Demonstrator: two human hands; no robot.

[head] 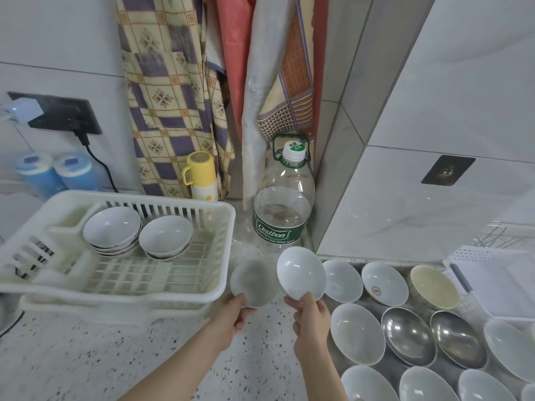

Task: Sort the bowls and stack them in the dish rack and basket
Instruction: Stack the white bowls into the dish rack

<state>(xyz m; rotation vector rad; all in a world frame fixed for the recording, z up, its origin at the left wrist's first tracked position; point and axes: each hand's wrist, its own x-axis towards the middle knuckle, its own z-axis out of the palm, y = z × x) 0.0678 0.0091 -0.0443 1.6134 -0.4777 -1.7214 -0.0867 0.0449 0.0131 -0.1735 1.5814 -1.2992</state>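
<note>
My left hand (pixel 231 312) grips the near rim of a blurred whitish bowl (pixel 254 282), held just right of the white dish rack (pixel 162 290). My right hand (pixel 311 315) pinches the lower rim of a white bowl (pixel 301 272), tilted up above the counter. Inside the rack, a stack of white bowls (pixel 111 230) sits beside a second short stack (pixel 165 235). On the right, several bowls lie in rows: white ones (pixel 357 332), a cream one (pixel 434 286) and two steel ones (pixel 408 335). A white basket (pixel 503 279) lies at the far right.
A large Cestbon water bottle (pixel 282 204) stands behind the held bowls. A yellow flask (pixel 201 175) and two blue containers (pixel 55 173) stand behind the rack. Aprons (pixel 173 96) hang on the wall. A black cable (pixel 98 160) runs down from a socket. The speckled counter (pixel 115 351) lies in front.
</note>
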